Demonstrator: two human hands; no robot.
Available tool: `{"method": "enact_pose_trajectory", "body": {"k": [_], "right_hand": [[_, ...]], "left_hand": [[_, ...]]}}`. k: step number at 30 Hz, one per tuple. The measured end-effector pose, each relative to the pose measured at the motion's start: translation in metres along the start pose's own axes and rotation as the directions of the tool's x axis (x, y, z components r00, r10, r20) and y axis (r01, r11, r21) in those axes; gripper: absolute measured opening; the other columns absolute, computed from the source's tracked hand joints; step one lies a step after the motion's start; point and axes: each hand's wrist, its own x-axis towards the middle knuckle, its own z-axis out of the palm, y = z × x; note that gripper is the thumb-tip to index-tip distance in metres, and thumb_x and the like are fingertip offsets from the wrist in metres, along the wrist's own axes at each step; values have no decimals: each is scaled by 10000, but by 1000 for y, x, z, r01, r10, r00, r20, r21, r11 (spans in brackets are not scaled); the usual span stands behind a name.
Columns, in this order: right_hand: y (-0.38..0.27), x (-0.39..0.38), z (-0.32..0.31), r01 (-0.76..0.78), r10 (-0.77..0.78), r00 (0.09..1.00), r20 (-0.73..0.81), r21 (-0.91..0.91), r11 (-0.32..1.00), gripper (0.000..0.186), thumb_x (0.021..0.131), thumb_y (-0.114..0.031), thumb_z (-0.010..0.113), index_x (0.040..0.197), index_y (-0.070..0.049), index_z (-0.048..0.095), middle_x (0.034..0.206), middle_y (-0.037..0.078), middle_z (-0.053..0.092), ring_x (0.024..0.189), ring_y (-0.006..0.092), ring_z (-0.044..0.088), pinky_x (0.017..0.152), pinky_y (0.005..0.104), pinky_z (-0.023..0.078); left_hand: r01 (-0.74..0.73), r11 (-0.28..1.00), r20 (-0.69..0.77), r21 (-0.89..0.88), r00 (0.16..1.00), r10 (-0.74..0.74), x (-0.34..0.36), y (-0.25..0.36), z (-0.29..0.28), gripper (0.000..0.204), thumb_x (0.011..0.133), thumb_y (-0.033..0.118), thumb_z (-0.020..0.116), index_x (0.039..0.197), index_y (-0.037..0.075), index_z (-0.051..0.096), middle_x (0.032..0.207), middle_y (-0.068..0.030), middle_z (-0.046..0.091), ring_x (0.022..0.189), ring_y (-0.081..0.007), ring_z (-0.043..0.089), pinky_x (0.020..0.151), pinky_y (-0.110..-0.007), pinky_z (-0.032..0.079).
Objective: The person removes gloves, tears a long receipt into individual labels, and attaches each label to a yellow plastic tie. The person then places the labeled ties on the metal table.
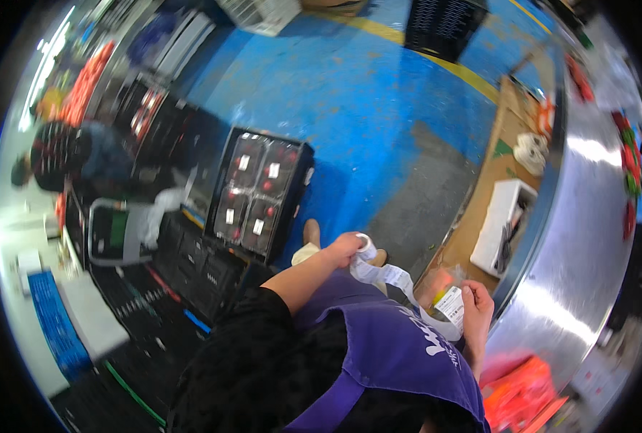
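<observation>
My left hand grips a roll of white labels, and the printed strip hangs from it in a loop toward the right. My right hand pinches a white printed label between thumb and fingers. Just beyond that label lies a clear plastic bag with orange and yellowish contents, partly hidden behind it. A purple apron covers my front.
A black crate of four packs with red fruit stands at left, near another person. A steel counter curves along my right, beside a foam box and an orange bag. A black crate stands farther off.
</observation>
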Motion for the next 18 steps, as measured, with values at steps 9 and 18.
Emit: {"method": "enact_pose_trajectory", "body": {"k": [9, 18], "right_hand": [[-90, 164, 153, 402, -256, 888, 383, -375, 835, 216, 983, -179, 629, 1043, 19, 693, 948, 117, 705, 854, 181, 640, 786, 313, 500], [-120, 334, 481, 690, -259, 706, 659, -560, 459, 351, 908, -314, 676, 1127, -39, 697, 1122, 205, 687, 1066, 374, 650, 903, 457, 511]], "left_hand": [[-376, 856, -731, -354, 683, -2, -69, -47, -266, 254, 940, 90, 526, 1136, -17, 649, 1047, -164, 698, 937, -354, 701, 805, -514, 565], [-553, 620, -812, -556, 521, -264, -52, -83, -461, 317, 1026, 196, 455, 1264, 24, 574, 1158, -155, 681, 982, -340, 693, 819, -513, 574]]}}
